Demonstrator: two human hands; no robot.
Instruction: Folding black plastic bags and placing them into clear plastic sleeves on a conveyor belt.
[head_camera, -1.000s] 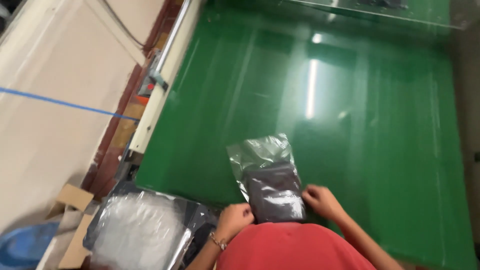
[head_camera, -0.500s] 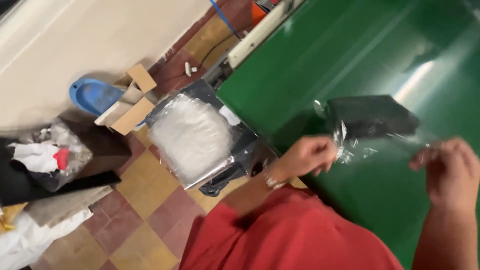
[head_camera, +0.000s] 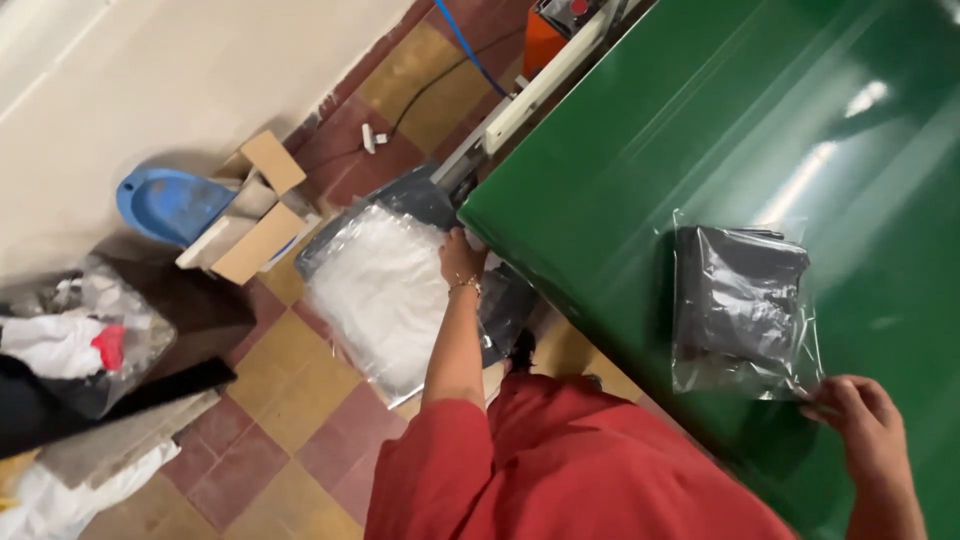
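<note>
Where the tiled floor (head_camera: 300, 420) meets the pale wall at far left, clutter lies in a heap: a clear sack of white and red scraps (head_camera: 75, 340), a blue plastic tub (head_camera: 170, 203) and an opened cardboard box (head_camera: 250, 205) just beside it. Next along, a stack of empty clear bags (head_camera: 375, 295) rests on a dark low surface close against the corner of the bench (head_camera: 640, 180) — a broad, glossy green top with ceiling light reflected in it. The person, in a red shirt (head_camera: 560, 465), leans over that corner. Left hand (head_camera: 460, 258), with a thin bracelet at the wrist, reaches down to the upper edge of the bag stack; fingers are curled at the plastic, but whether they pinch a bag cannot be told. Farther right, a dark folded garment in a clear bag (head_camera: 740, 300) lies flat on the bench, its open plastic end toward the person. Right hand (head_camera: 865, 420) sits at the lower right corner of that packet — fingertips bent onto the plastic edge, touching it, not clenched around it.
</note>
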